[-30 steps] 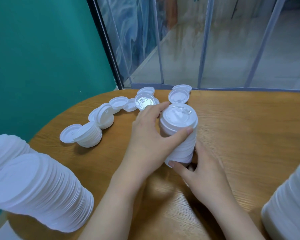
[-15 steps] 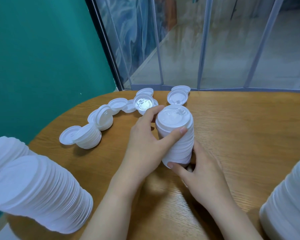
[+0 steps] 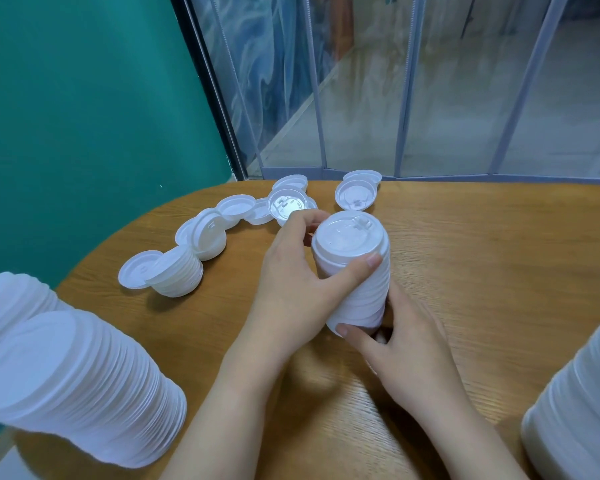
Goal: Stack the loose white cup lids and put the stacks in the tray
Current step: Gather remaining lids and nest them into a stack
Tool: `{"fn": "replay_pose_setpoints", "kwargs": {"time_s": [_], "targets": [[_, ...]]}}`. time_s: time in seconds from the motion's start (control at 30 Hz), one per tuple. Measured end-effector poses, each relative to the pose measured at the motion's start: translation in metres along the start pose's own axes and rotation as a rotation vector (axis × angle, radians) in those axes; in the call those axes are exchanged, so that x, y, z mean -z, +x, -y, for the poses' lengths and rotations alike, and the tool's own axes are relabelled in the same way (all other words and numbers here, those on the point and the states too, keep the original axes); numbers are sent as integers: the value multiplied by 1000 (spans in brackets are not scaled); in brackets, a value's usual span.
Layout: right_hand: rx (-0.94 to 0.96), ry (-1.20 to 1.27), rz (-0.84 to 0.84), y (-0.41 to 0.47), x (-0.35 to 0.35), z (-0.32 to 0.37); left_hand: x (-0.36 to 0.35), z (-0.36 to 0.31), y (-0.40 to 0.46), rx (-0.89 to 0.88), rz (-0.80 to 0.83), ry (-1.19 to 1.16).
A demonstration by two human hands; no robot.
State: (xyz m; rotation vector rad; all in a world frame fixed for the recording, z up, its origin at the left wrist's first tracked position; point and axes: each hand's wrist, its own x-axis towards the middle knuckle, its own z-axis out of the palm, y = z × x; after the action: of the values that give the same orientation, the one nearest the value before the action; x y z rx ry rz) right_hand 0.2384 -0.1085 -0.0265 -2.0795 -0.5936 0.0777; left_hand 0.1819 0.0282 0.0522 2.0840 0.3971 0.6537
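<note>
Unmoved, held stack stands before loose lids.

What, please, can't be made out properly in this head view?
- Tray: not in the head view at all.
- Big lid stacks and: cut off by the left, right and bottom edges.
- Bottom of the held stack: hidden by the left hand and right hand.
- Markings on the far lids: too small.

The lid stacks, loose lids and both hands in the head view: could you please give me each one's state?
Held stack: tilted, gripped by both hands.
Left hand: curled around the stack's upper part.
Right hand: gripping its base.
Loose lids: scattered, several upside down.
Short stack: leaning on the table.
Tall stack: lying tilted at near left.
</note>
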Motion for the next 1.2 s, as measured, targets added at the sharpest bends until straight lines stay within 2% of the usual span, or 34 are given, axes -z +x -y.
{"fn": "replay_pose_setpoints", "kwargs": {"time_s": [0.4, 0.77, 1.2], "targets": [[-6, -6, 4, 0, -1, 2, -1, 4, 2, -3, 27, 36], [-4, 8, 16, 1, -1, 3, 2, 3, 2, 47, 28, -50], [-17, -7, 0, 0, -1, 1, 1, 0, 0, 39, 51, -39]]}}
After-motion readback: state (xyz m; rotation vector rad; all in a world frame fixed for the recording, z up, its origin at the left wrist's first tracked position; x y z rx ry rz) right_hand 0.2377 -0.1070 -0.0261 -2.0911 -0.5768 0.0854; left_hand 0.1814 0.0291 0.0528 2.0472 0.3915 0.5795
